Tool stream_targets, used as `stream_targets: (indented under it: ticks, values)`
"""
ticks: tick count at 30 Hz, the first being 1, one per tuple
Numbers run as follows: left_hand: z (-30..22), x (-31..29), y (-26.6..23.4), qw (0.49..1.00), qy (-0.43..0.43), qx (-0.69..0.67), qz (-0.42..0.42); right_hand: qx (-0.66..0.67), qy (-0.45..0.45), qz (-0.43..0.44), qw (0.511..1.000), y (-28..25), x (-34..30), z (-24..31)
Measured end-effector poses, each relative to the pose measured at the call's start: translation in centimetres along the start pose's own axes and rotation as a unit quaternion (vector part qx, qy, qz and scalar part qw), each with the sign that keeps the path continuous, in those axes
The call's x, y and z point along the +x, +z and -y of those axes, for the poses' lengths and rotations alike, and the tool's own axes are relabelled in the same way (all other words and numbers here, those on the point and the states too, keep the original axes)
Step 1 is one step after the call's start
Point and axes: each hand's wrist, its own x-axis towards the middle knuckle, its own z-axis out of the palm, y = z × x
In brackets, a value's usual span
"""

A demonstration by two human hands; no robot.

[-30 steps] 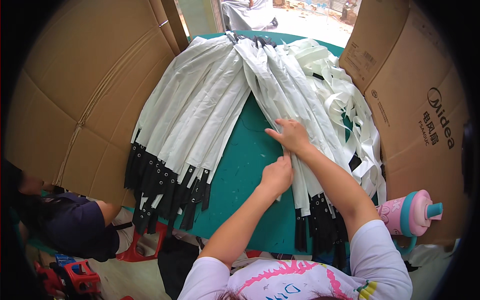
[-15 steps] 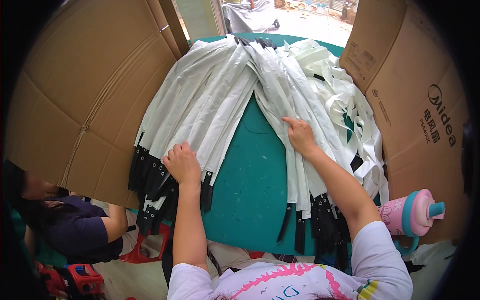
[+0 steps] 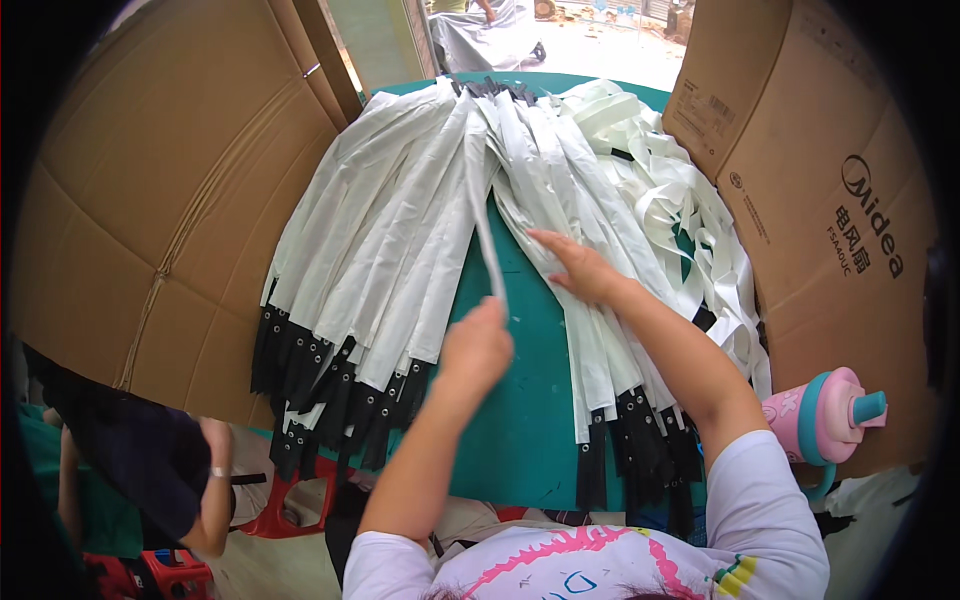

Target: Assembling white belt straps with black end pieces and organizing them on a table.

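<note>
While the left hand (image 3: 476, 345) is closed around one long white fabric strip (image 3: 484, 215), lifting its near end clear of the green tabletop (image 3: 520, 400), the right hand (image 3: 580, 268) lies flat and open, fingers spread, pressing down on the right bundle of strips (image 3: 600, 200) just beyond and to the right of the left hand. The lifted strip runs away from the left hand toward the far end of the table, where it rejoins the fan of strips; it sags and bends along its length, so I judge it light, limp and thin, probably a little slick, and not fragile. Taking it by the end, as the left hand does, looks the sound place, since the middle would only droop.

To the left of the left hand lies the left bundle of strips (image 3: 370, 230), each ending in a black tab (image 3: 300, 360) with small eyelets, the tabs hanging toward the near table edge. Loose tangled white strips (image 3: 690, 220) lie past the right hand. Flattened cardboard panels (image 3: 150, 200) stand on both sides; they hold nothing that shows. Near the right elbow stands a pink bottle with a teal lid (image 3: 825, 415), closed, its contents not visible. Another person's arm (image 3: 205, 480) shows low on the left.
</note>
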Motion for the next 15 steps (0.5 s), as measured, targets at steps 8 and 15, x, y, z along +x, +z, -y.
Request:
stream_targets:
  ticks: [8, 15]
  values:
    - [-4.5, 1.4, 6.3, 0.983, 0.128, -0.114, 0.068, 0.068, 0.207, -0.073, 0.973, 2.8, 2.8, -0.5]
    - [8.1, 2.4, 2.8, 0.932, -0.009, 0.195, -0.304, 0.123, 0.192, -0.150, 0.962, 1.6, 2.5, -0.3]
